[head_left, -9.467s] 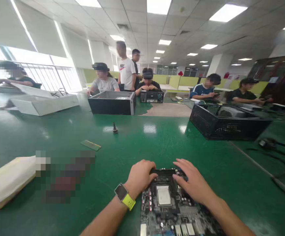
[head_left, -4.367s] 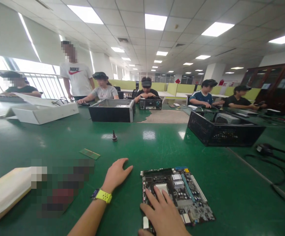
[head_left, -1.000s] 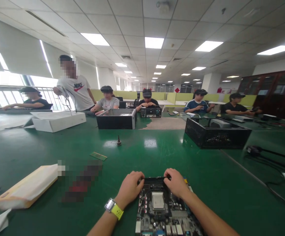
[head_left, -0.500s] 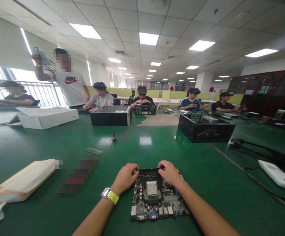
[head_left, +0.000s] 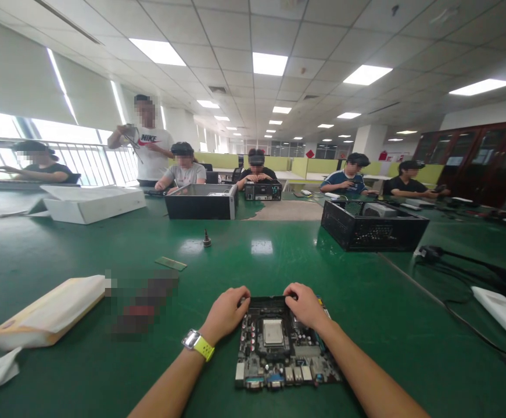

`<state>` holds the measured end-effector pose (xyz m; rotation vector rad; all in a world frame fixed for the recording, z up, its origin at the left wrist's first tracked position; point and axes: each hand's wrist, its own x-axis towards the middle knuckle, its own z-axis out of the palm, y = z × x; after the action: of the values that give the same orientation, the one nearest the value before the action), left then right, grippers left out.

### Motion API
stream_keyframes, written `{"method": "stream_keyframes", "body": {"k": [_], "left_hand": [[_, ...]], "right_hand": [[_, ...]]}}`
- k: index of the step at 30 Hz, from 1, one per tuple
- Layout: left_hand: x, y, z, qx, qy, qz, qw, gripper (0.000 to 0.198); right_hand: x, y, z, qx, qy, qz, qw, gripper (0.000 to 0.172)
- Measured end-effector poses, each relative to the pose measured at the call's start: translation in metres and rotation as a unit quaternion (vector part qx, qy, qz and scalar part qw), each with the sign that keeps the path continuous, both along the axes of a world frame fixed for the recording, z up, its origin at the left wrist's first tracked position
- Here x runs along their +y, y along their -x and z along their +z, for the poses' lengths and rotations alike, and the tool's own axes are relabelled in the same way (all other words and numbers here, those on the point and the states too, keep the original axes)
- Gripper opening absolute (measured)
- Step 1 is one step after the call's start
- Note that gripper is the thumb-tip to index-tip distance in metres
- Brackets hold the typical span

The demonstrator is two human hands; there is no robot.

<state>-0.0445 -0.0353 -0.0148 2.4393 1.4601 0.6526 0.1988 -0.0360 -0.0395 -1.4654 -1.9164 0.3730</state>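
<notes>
A motherboard point(head_left: 298, 351) lies flat on the green table in front of me, its port side toward me. A silvery processor point(head_left: 273, 333) sits in the socket near its middle. My left hand point(head_left: 228, 310) is closed at the board's far left corner, fingers curled at one end of the dark memory slots point(head_left: 266, 302). At the other end of those slots, my right hand point(head_left: 305, 306) is closed too, thumb and fingers bent together. The fingertips are partly hidden, and my right forearm covers part of the board's right side.
A green memory stick point(head_left: 171, 263) and a small screwdriver-like metal piece point(head_left: 207, 239) lie beyond my left hand. Black computer cases point(head_left: 372, 229) stand farther back. Left are a wrapped package point(head_left: 56, 313) and white box point(head_left: 96, 206); right are cables and a white device point(head_left: 503, 313). Several people work around.
My hands keep the same place on the motherboard. The view has shifted slightly. Across the table, the standing person has lowered the object they were holding up.
</notes>
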Motion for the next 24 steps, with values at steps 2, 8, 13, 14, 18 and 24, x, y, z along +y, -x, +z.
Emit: {"method": "stream_keyframes", "body": {"k": [2, 8, 13, 14, 18, 24], "left_hand": [[-0.0009, -0.0008, 0.0018, 0.002, 0.002, -0.003, 1.000, 0.018], [-0.0007, -0.0004, 0.0037, 0.018, -0.002, -0.009, 1.000, 0.019], [0.0003, 0.0008, 0.0008, 0.022, -0.011, -0.009, 1.000, 0.018], [0.0005, 0.0010, 0.0002, 0.021, -0.013, -0.010, 1.000, 0.018], [0.0013, 0.0011, -0.0015, 0.021, -0.018, -0.008, 1.000, 0.017], [0.0011, 0.0003, -0.0005, 0.022, -0.014, -0.006, 1.000, 0.017]], "right_hand": [[0.0002, 0.0000, -0.0001, 0.000, 0.001, 0.001, 1.000, 0.013], [-0.0009, 0.0015, 0.0034, -0.006, 0.004, -0.003, 1.000, 0.015], [-0.0008, 0.0019, 0.0031, -0.014, 0.005, -0.008, 1.000, 0.015], [-0.0006, 0.0018, 0.0026, -0.014, 0.004, -0.007, 1.000, 0.015], [0.0004, 0.0013, 0.0008, -0.015, -0.002, -0.003, 1.000, 0.015], [0.0001, 0.0011, 0.0017, -0.017, 0.002, -0.008, 1.000, 0.015]]}}
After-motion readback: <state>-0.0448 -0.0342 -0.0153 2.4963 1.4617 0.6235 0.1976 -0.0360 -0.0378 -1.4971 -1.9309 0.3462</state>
